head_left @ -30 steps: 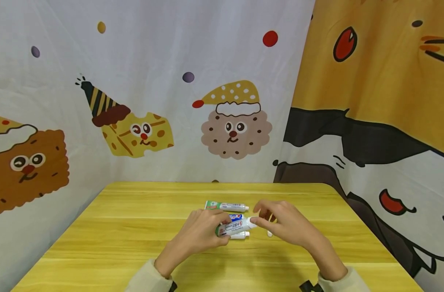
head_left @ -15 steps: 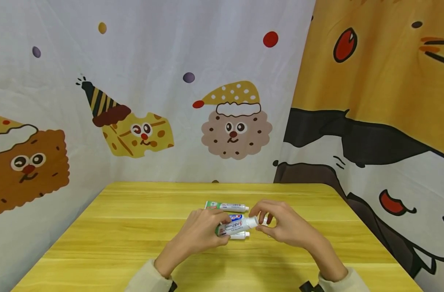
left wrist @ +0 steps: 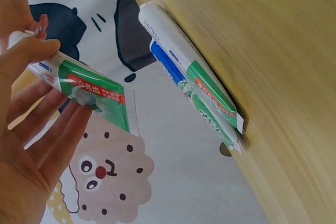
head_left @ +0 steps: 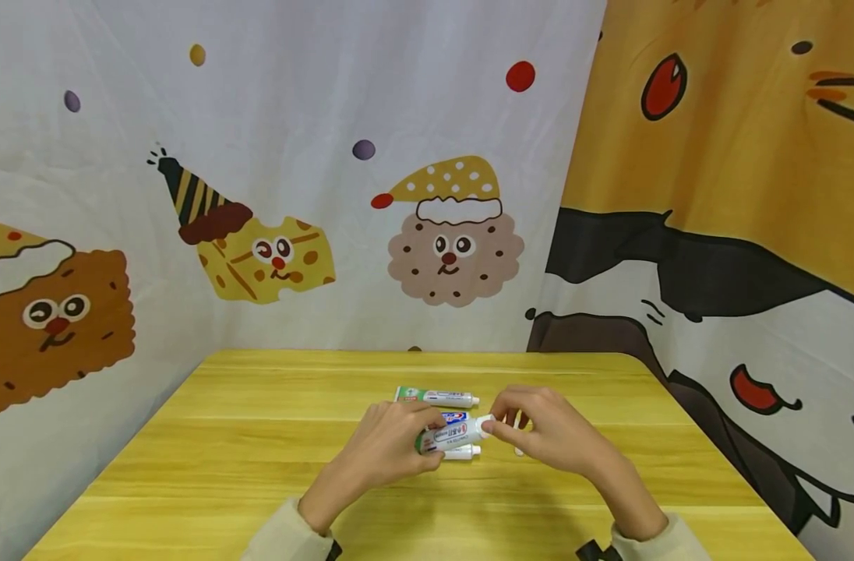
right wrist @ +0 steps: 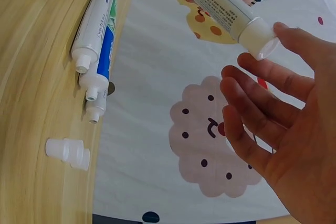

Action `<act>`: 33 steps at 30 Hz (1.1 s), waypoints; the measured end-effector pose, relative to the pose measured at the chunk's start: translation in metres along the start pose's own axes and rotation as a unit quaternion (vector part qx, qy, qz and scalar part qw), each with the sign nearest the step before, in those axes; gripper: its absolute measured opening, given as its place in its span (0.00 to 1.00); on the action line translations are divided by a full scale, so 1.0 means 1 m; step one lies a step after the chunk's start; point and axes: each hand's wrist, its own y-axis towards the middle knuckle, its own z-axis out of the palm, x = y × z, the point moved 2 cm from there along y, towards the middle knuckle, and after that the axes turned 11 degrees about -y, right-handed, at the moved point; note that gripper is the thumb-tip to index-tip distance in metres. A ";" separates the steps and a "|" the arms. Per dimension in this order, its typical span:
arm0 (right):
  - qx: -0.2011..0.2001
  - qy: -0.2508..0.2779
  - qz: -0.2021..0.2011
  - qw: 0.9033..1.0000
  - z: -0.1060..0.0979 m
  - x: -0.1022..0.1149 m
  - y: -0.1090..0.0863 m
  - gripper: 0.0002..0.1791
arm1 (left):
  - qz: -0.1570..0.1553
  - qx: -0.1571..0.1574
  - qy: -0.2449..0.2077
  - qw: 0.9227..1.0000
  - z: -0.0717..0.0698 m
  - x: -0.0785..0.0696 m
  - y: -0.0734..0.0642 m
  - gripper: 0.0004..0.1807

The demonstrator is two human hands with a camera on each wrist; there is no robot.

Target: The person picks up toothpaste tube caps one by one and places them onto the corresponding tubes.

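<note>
My left hand (head_left: 388, 444) grips a white and green toothpaste tube (head_left: 451, 436) above the table, its capped end facing right. In the left wrist view the tube's flat green end (left wrist: 102, 98) sticks out past the fingers. My right hand (head_left: 556, 432) has thumb and index finger pinching the wide white cap (right wrist: 257, 38) at the tube's end; its other fingers are spread loosely. Beneath the held tube lie a blue-labelled tube (head_left: 457, 418) and a white tube (head_left: 464, 452). Farther back is a green and white tube (head_left: 441, 398). These show bare narrow nozzles in the right wrist view.
Several loose white caps (right wrist: 67, 150) lie together on the wooden table (head_left: 259, 436), to the right of the tubes and partly behind my right hand in the head view. A cartoon-printed curtain (head_left: 294, 117) hangs behind the table and along its sides.
Half a second ago my right fingers stood off to the right of the cap; they have come back left onto it, as they were a second ago. The left hand and tube stay put.
</note>
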 end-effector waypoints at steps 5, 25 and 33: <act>-0.002 0.021 0.014 1.000 0.000 0.001 0.001 0.07 | -0.003 0.001 0.003 1.000 0.000 0.000 -0.001 0.13; -0.024 0.048 -0.058 0.997 -0.002 0.004 0.000 0.14 | -0.005 -0.002 0.008 1.000 -0.002 0.000 -0.001 0.15; -0.025 0.038 -0.054 0.997 -0.002 0.004 0.001 0.13 | -0.001 -0.003 0.016 1.000 -0.002 -0.001 0.000 0.15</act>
